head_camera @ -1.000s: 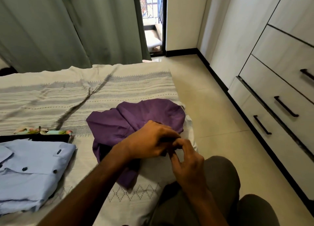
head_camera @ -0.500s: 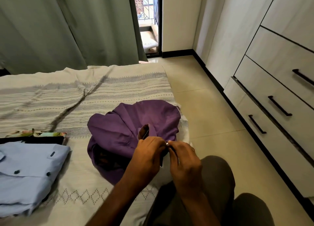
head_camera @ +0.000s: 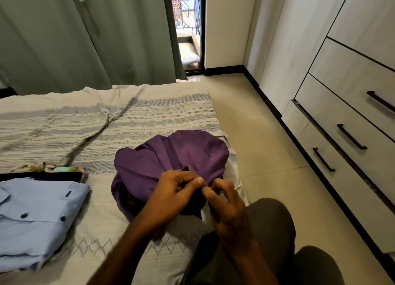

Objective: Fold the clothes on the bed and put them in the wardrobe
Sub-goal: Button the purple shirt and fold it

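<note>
A crumpled purple garment (head_camera: 171, 154) lies near the right edge of the bed (head_camera: 102, 122), which has a beige striped cover. My left hand (head_camera: 177, 190) pinches a bit of the purple cloth at its near edge between thumb and fingers. My right hand (head_camera: 226, 203) is right beside it, thumb and forefinger nipping the same bit of cloth, the other fingers spread. A folded light blue shirt (head_camera: 36, 216) with dark buttons rests at the bed's left. The wardrobe (head_camera: 350, 105), white with black drawer handles, stands along the right wall.
Behind the blue shirt lie a dark folded item (head_camera: 42, 176) and a floral cloth (head_camera: 49, 168). Green curtains (head_camera: 85, 34) hang behind the bed beside a balcony door (head_camera: 189, 28). Tiled floor (head_camera: 256, 124) runs between bed and wardrobe. My knees show at bottom right.
Both hands stayed together at the garment's near edge, working the small bit of cloth. The raised flap seen half a second ago has dropped lower, and the right fingers have spread.
</note>
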Demonstrator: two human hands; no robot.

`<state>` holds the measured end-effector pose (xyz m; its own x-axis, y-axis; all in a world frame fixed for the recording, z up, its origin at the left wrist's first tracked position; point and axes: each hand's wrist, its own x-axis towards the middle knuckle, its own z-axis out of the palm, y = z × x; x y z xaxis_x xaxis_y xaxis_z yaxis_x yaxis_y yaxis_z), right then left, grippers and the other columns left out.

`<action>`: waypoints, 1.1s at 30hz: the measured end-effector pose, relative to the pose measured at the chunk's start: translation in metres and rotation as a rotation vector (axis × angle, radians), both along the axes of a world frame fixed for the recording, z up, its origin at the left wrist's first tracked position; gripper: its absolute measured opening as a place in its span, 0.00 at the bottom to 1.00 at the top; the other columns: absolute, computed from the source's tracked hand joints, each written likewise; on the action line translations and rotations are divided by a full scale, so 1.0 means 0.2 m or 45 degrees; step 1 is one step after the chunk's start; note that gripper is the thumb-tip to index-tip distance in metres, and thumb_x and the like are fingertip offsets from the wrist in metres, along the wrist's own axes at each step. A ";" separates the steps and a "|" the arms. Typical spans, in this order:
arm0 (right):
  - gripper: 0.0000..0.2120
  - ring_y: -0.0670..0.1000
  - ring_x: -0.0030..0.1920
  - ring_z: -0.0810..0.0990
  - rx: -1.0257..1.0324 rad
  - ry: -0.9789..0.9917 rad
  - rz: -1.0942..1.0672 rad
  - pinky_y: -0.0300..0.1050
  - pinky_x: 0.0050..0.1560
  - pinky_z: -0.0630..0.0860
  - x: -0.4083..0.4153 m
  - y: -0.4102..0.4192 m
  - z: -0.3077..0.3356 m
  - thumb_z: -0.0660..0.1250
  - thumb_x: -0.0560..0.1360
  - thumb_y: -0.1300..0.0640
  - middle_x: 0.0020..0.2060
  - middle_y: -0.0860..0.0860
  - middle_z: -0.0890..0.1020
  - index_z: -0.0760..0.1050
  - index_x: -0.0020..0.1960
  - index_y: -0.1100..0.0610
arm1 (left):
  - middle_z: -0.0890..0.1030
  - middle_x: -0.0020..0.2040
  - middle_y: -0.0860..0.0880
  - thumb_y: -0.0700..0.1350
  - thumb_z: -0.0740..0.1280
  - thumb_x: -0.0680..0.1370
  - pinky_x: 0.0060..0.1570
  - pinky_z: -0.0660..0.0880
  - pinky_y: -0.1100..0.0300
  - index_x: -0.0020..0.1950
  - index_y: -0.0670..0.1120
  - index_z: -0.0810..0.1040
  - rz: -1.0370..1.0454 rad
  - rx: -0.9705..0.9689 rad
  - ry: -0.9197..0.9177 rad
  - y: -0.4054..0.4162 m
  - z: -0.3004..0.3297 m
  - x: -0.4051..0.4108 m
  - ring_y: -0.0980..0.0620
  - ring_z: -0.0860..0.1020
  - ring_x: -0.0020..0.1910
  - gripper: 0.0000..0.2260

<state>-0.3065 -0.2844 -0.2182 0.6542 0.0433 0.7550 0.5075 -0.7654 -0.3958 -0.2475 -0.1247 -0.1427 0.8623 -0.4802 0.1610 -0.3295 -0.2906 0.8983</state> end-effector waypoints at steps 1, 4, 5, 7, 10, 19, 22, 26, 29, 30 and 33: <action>0.14 0.52 0.46 0.78 0.007 0.002 0.035 0.40 0.46 0.78 0.01 0.01 0.00 0.64 0.80 0.63 0.53 0.52 0.72 0.74 0.64 0.54 | 0.85 0.38 0.50 0.46 0.68 0.80 0.40 0.81 0.48 0.44 0.46 0.86 -0.072 0.097 0.013 0.02 0.01 0.04 0.49 0.84 0.37 0.09; 0.10 0.50 0.42 0.77 0.058 0.036 0.102 0.39 0.42 0.77 0.02 0.04 0.01 0.65 0.81 0.61 0.50 0.51 0.73 0.75 0.61 0.54 | 0.86 0.41 0.52 0.39 0.70 0.79 0.44 0.81 0.53 0.46 0.45 0.87 -0.326 0.297 0.089 0.08 0.07 0.16 0.50 0.85 0.41 0.05; 0.07 0.50 0.42 0.77 0.096 0.045 0.111 0.38 0.42 0.76 0.03 0.04 0.02 0.64 0.82 0.58 0.49 0.51 0.74 0.75 0.59 0.54 | 0.87 0.42 0.52 0.38 0.71 0.79 0.45 0.81 0.55 0.48 0.43 0.87 -0.380 0.307 0.113 0.09 0.08 0.18 0.49 0.85 0.43 0.05; 0.03 0.50 0.42 0.78 0.172 0.062 0.121 0.41 0.43 0.77 0.06 0.03 0.03 0.65 0.82 0.55 0.45 0.51 0.77 0.74 0.54 0.53 | 0.87 0.45 0.50 0.37 0.71 0.79 0.48 0.82 0.53 0.51 0.41 0.87 -0.434 0.273 0.162 0.11 0.09 0.22 0.46 0.85 0.46 0.05; 0.07 0.48 0.41 0.78 0.279 0.113 0.111 0.42 0.41 0.77 0.09 0.02 0.05 0.71 0.78 0.52 0.42 0.49 0.79 0.74 0.51 0.52 | 0.87 0.45 0.50 0.37 0.70 0.79 0.46 0.79 0.58 0.52 0.41 0.86 -0.469 0.298 0.165 0.13 0.10 0.24 0.52 0.84 0.45 0.05; 0.15 0.43 0.48 0.81 0.566 0.578 0.216 0.36 0.47 0.78 0.24 -0.05 0.09 0.69 0.76 0.42 0.45 0.41 0.82 0.81 0.51 0.53 | 0.78 0.43 0.58 0.51 0.57 0.81 0.50 0.73 0.50 0.49 0.48 0.77 -0.195 0.562 -0.305 0.10 0.14 0.44 0.56 0.77 0.45 0.12; 0.04 0.43 0.49 0.82 0.600 0.650 0.214 0.36 0.48 0.78 0.31 -0.10 0.19 0.73 0.77 0.55 0.44 0.42 0.83 0.82 0.51 0.52 | 0.81 0.45 0.53 0.49 0.59 0.81 0.50 0.73 0.54 0.50 0.45 0.80 -0.207 0.584 -0.296 0.13 0.27 0.54 0.55 0.78 0.47 0.12; 0.04 0.49 0.43 0.83 0.673 0.917 0.528 0.45 0.43 0.80 0.33 -0.15 0.54 0.69 0.79 0.61 0.40 0.54 0.83 0.82 0.48 0.61 | 0.81 0.43 0.56 0.41 0.62 0.84 0.49 0.74 0.63 0.50 0.47 0.81 -0.454 0.554 -0.074 0.19 0.57 0.65 0.60 0.78 0.46 0.09; 0.09 0.54 0.42 0.83 0.581 0.990 0.468 0.49 0.42 0.79 0.44 -0.11 0.60 0.68 0.81 0.55 0.40 0.55 0.84 0.81 0.46 0.59 | 0.82 0.45 0.53 0.42 0.64 0.84 0.53 0.77 0.57 0.49 0.49 0.81 -0.292 0.550 -0.183 0.15 0.60 0.81 0.56 0.79 0.46 0.08; 0.08 0.56 0.41 0.82 0.549 0.990 0.364 0.51 0.42 0.79 0.50 -0.08 0.54 0.69 0.80 0.55 0.38 0.54 0.84 0.81 0.44 0.57 | 0.83 0.47 0.52 0.43 0.66 0.82 0.54 0.78 0.54 0.50 0.50 0.81 -0.186 0.622 -0.230 0.13 0.54 0.87 0.55 0.79 0.47 0.05; 0.08 0.49 0.37 0.79 0.633 1.019 -0.008 0.47 0.44 0.76 0.62 0.02 0.20 0.72 0.77 0.55 0.34 0.48 0.81 0.78 0.40 0.57 | 0.83 0.57 0.51 0.46 0.73 0.78 0.59 0.78 0.47 0.62 0.50 0.80 0.342 0.567 -0.263 0.09 0.27 0.91 0.52 0.81 0.53 0.13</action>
